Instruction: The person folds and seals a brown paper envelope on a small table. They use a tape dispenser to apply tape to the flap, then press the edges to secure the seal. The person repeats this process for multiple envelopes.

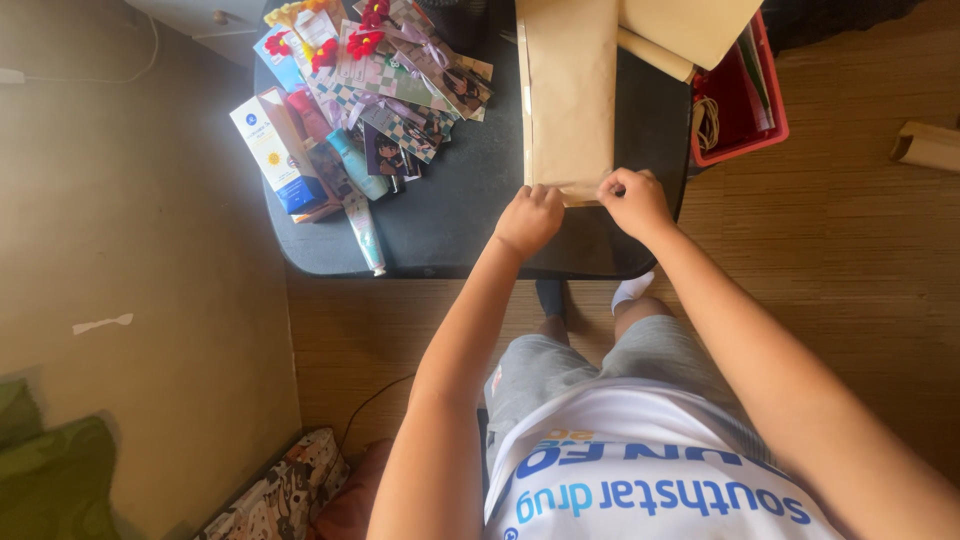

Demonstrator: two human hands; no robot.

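A dark tabletop (470, 215) is standing over a woven mat floor, and at its near edge the left hand (529, 220) and right hand (634, 200) are both pinching, fingers closed, the near end of a folded brown paper sheet (570, 95). The sheet is lying already creased lengthwise, its near end seemingly being folded or pressed. Farther left, cosmetic tubes and boxes (300, 150) and ribbon-tied cards (410, 70) are crowding together; a red basket (745, 110) is showing partly, its contents hard to make out.

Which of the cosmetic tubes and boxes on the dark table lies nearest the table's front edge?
The pale patterned tube, lying flat, its cap end reaching closest to the front edge; the white-and-blue box sits farther back.
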